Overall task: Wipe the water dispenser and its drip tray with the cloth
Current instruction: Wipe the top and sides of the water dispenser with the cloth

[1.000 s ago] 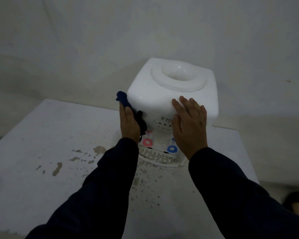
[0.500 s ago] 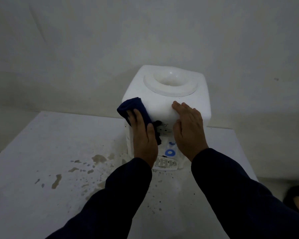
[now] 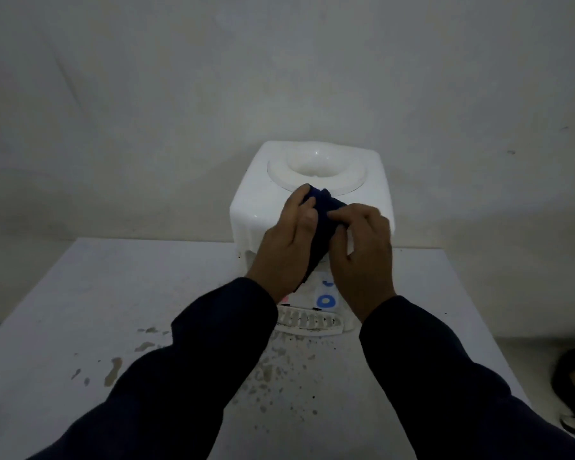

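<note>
- While both hands meet in front of the water dispenser, the left hand and the right hand each pinch the dark blue cloth, close together, fingers curled on the fabric.
- The dispenser stands at the far side of the table, near the wall. The cloth is bunched over its front top edge, just below the round bottle well.
- This looks like refolding the cloth, and it goes best if a flat, fresh face is turned outward before pressing on the white shell.
- The drip tray juts out at the base under the blue tap, partly hidden by the wrists. Its slots probably need a cloth corner wrapped over a fingertip.
- Open table lies to the left and nearer the person, spotted with stains. The right table edge is nearer the dispenser, so sweeps there should stay short, with one hand steadying the body.
</note>
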